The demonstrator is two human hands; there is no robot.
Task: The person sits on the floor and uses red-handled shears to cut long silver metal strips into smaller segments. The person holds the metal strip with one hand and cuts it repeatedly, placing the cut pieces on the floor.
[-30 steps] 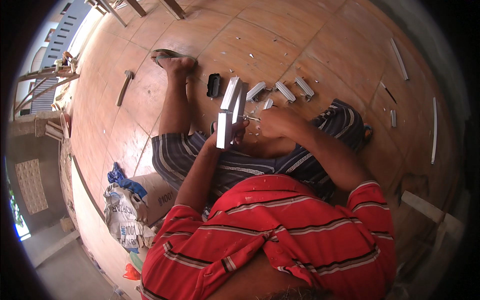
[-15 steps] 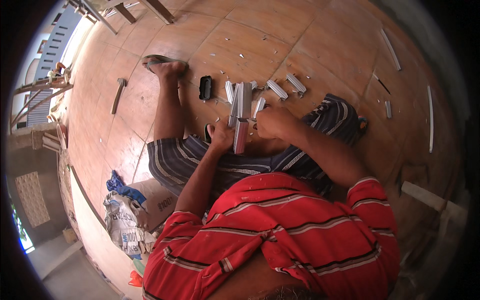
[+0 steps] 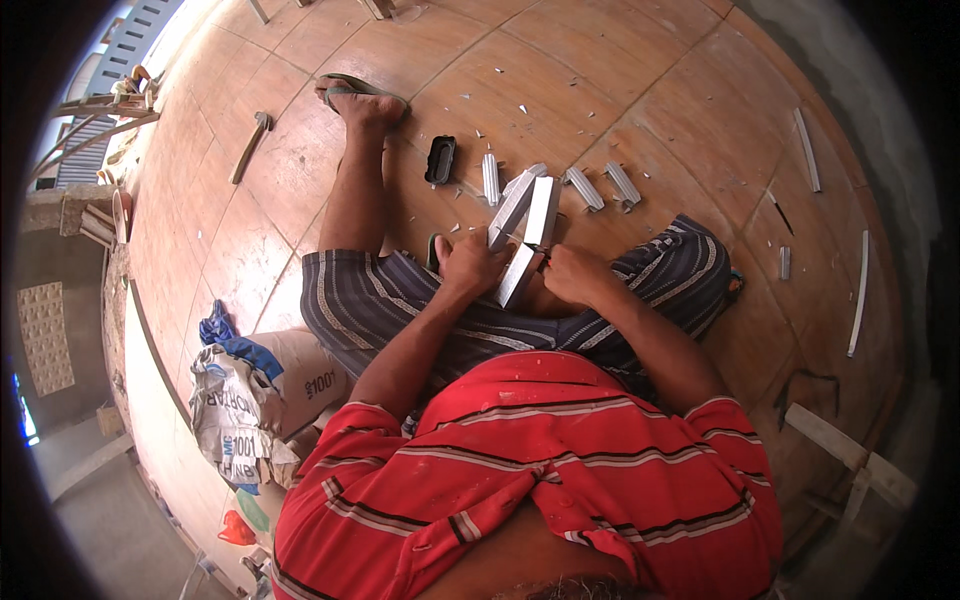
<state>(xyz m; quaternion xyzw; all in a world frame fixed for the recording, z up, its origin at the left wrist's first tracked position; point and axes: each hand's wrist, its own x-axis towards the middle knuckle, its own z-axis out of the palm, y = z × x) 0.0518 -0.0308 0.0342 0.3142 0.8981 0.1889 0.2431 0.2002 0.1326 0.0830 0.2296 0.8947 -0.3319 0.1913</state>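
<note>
A silvery metal channel (image 3: 541, 212), bent or cut into angled lengths, is held over my lap between both hands. My left hand (image 3: 474, 264) is closed around its left side, where one length slants away and another comes toward me. Against the right side of the bend, my right hand (image 3: 577, 276) is closed; what its fingers grip is hidden, apart from a small dark bit at the fingertips. Short ribbed metal offcuts (image 3: 583, 188) lie on the floor just beyond, with a black open case (image 3: 440, 160) to their left.
A hammer (image 3: 250, 147) lies on the tiled floor at the left. Printed sacks (image 3: 240, 400) stand by my left hip. Thin metal strips (image 3: 859, 293) and a dark thin rod (image 3: 781, 213) lie at the right, with wooden pieces (image 3: 825, 435) nearer. Small metal scraps are scattered ahead.
The metal channel has turned; its far lengths now spread apart and its near length slants. My right hand has shifted lower beside the bend. The whole view has also shifted slightly.
</note>
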